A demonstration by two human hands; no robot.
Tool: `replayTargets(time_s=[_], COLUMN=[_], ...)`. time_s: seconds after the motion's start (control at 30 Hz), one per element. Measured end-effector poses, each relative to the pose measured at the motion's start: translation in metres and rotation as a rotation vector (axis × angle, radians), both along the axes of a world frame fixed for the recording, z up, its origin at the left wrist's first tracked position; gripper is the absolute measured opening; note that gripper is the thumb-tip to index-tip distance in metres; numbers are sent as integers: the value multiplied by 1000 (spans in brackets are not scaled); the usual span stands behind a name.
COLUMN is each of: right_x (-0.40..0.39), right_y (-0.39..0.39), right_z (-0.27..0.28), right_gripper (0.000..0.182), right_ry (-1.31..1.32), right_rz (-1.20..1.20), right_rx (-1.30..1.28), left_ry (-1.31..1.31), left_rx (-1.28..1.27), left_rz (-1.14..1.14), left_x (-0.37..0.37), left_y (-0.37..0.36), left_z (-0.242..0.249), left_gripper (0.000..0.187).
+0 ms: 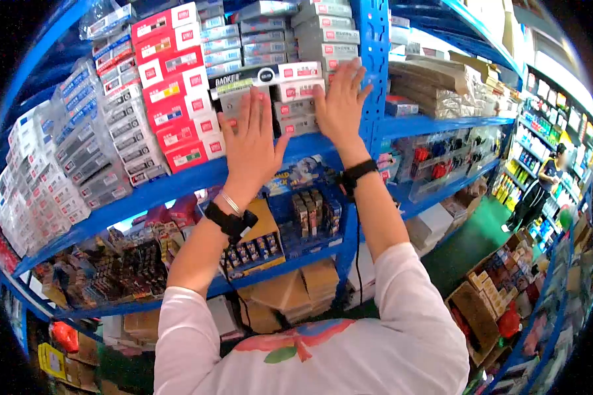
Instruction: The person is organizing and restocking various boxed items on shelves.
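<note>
My left hand [252, 148] lies flat with its fingers spread against the front of grey boxes [232, 104], just under a black-and-white box [244, 80]. To its left rises a stack of red-and-white boxes [171, 85]. My right hand [341, 105] is also open, its palm and fingers against the front of grey and white boxes [300, 108] beside the blue shelf post [373, 66]. Neither hand grips anything. Both wrists wear black bands.
Piled packs [39, 178] fill the shelf's left end. Below are small boxed goods [313, 212] and cartons [290, 289]. Brown paper packages [441, 82] lie right of the post. A person [547, 181] stands in the green-floored aisle [464, 243], near an open carton [474, 316].
</note>
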State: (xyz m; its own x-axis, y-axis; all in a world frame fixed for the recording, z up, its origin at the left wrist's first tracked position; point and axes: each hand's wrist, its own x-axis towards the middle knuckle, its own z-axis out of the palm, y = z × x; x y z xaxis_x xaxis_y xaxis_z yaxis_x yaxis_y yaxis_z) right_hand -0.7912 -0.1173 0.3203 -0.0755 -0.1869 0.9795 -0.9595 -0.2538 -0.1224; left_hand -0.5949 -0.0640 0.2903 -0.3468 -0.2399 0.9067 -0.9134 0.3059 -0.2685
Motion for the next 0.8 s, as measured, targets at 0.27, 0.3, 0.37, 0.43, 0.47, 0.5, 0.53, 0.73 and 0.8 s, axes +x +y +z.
replayTargets(time_s=[0.27,0.3,0.37,0.43,0.47,0.5,0.53,0.73,0.8], right_x=[-11,-11,-8,1,4,8,13,54,62], right_y=[-20,-21,-15,-3,1,0,-1,38,9], right_z=[39,37,27,36,39,38,29,57,97], right_gripper=[73,72,70,70,70,69,69,60,59], right_ry=[63,90,80,18,-9,85,82,179,193], right_rz=[-71,-79,-2,70,107,29,60,430,485], right_rx=[-108,-119,-116,-248,-304,-123,-115,-278,-260], left_ry=[-3,6,-34,-18,-6,-23,-4,10,-31], left_rx=[48,32,36,38,48,43,53,-4,23], left_rz=[25,-33,-41,-88,-112,-84,-100,-160,-159], left_x=[1,1,0,2,2,2,1,0,3], left_y=[-18,-21,-17,-21,-23,-19,-15,-7,-13], left_z=[12,14,13,13,11,11,7,18,13], left_gripper=[81,82,84,83,83,83,82,82,79])
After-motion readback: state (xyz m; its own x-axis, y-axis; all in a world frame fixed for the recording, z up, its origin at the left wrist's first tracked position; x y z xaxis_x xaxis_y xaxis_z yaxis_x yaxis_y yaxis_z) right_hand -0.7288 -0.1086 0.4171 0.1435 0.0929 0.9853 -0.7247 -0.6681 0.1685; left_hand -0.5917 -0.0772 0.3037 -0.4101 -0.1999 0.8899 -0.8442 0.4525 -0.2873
